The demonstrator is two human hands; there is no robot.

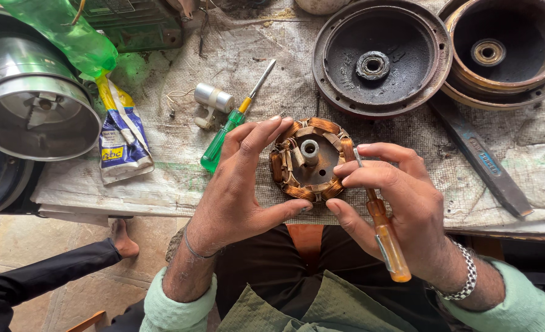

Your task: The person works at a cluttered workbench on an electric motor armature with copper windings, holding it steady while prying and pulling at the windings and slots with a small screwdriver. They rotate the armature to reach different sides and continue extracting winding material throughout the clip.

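So the person is sitting at a bench covered with a worn woven cloth (272,74), holding a copper-wound stator (310,161) just over the near edge of it, above their lap. The left hand (242,184) cups the stator from the left side: fingers spread wide and curved over the top left of the coils, thumb tucked under the bottom edge, so it's open but wrapped around the part and clearly touching it. The right hand (401,209) is closed round an amber-handled screwdriver (386,237), pinched between thumb and fingertips like a pen, with the thin shaft running up to the right rim of the windings. The handle sticks out below the palm toward the person's body.

Other stuff lying about: a green-handled screwdriver (223,138) on the cloth just left of the left hand, tip pointing up and away, with a small silver capacitor (213,98) and its thin wires beside it. Behind the stator sits a dark round motor housing (380,58) with a bearing in its centre, and a rustier second housing (500,52) to its right. A flat blue tool (481,163) lies at an angle on the right. Far left there's a shiny metal cone-shaped vessel (35,104), a green plastic bottle (63,34) and a crumpled pouch (122,138).
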